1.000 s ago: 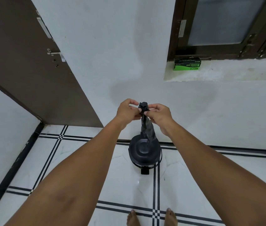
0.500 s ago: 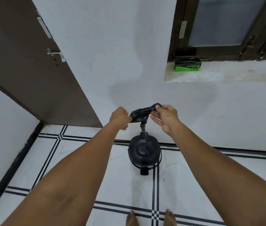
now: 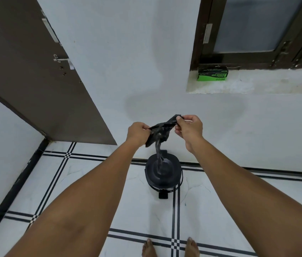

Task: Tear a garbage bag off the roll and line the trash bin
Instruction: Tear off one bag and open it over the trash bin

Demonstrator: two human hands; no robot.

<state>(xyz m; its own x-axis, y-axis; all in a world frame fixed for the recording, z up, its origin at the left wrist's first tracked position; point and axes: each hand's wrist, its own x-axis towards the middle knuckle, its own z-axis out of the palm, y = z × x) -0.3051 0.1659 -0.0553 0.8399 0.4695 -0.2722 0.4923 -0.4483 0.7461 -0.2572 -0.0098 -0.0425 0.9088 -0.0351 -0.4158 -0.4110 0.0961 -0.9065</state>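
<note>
Currently mid-unfold: left hand (image 3: 138,133) and right hand (image 3: 189,127), slightly apart at frame centre, each pinch the crumpled black garbage bag (image 3: 160,131) above the trash bin (image 3: 163,171), lid apparently down; next, probably find the mouth and spread it.

Hidden inside the closed left hand (image 3: 138,133): one end of the crumpled black plastic garbage bag (image 3: 160,131). Covered by the right hand (image 3: 190,127): the other end. Blurred, streaky tail of bag over the lid of the round black pedal trash bin (image 3: 163,172). Too small to read: small print on the green-and-black garbage bag box (image 3: 212,73). Cut by the bottom edge: bare feet (image 3: 170,248). Cut by left and top edges: brown door (image 3: 26,75).
</note>
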